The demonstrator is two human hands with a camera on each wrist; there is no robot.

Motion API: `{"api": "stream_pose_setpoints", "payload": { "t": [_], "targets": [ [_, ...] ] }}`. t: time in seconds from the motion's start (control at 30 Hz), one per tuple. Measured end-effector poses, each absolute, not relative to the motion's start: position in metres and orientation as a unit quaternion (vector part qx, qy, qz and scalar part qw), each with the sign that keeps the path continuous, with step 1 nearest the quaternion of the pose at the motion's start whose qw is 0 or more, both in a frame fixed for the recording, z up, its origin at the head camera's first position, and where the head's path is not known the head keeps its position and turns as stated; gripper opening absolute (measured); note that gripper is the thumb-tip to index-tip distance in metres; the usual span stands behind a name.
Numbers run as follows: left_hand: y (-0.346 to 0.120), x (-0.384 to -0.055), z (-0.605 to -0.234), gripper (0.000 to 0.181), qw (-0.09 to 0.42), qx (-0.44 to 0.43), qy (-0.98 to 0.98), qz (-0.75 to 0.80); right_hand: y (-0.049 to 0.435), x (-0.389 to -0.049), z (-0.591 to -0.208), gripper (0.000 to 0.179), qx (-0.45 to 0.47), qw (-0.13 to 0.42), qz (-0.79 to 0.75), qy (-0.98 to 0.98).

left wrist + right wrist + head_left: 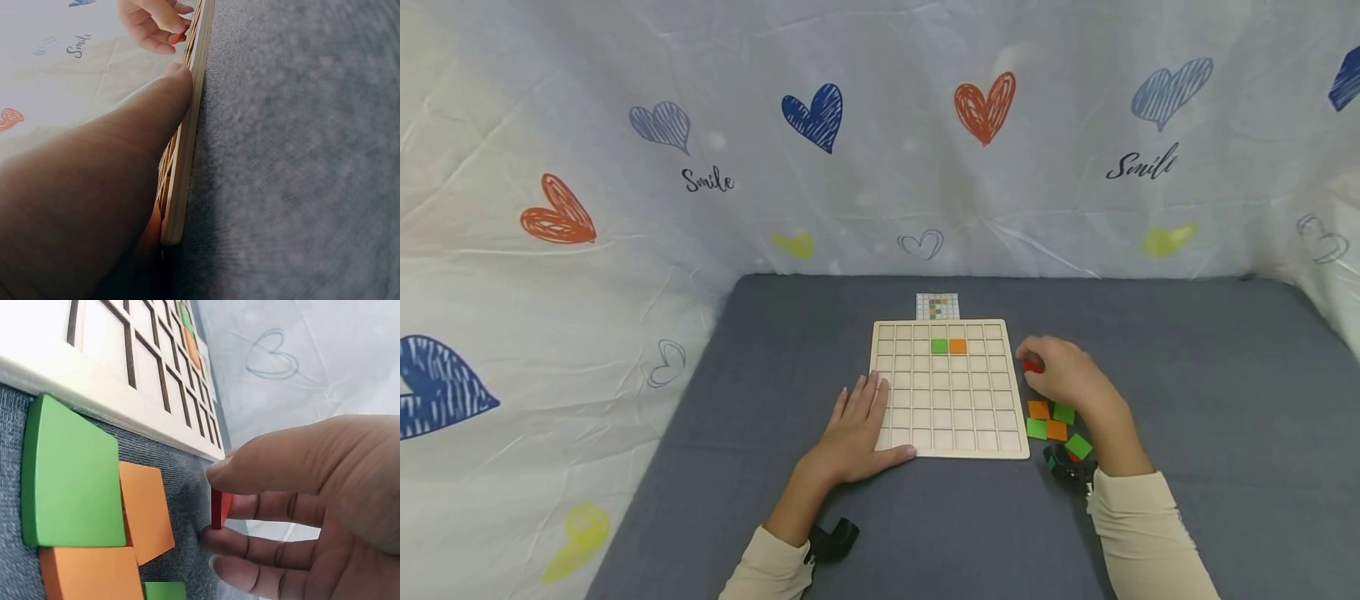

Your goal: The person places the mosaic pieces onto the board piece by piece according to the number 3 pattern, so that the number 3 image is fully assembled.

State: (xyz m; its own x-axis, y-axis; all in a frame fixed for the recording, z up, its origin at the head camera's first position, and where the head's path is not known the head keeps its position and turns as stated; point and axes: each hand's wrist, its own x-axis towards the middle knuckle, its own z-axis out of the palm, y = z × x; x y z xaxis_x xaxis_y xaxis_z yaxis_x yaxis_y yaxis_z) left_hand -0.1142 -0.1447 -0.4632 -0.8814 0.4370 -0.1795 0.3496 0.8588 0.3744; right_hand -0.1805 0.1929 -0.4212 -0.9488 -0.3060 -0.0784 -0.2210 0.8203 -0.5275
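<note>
Pinching 1 red tile (217,506) in our right hand (1063,372), we hold it just off the board (942,398) on its right; our left hand (856,435), thumb spread wide, rests at its near-left corner.

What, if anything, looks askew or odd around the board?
Nothing looks damaged or spilled. Right of the board, the nearest green tile looks askew: it sits turned more than the other loose tiles, with red showing at its edge.
</note>
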Motion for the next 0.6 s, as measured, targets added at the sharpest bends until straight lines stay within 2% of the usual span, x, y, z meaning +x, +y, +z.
{"api": "stream_pose_setpoints", "payload": {
  "t": [0.6],
  "targets": [
    [-0.1463,-0.1153,-0.4668,0.108,0.122,0.208,0.956,0.168,0.1909,-0.1823,-0.4278,0.024,-0.138,0.065,-0.268,0.951]
  ]
}}
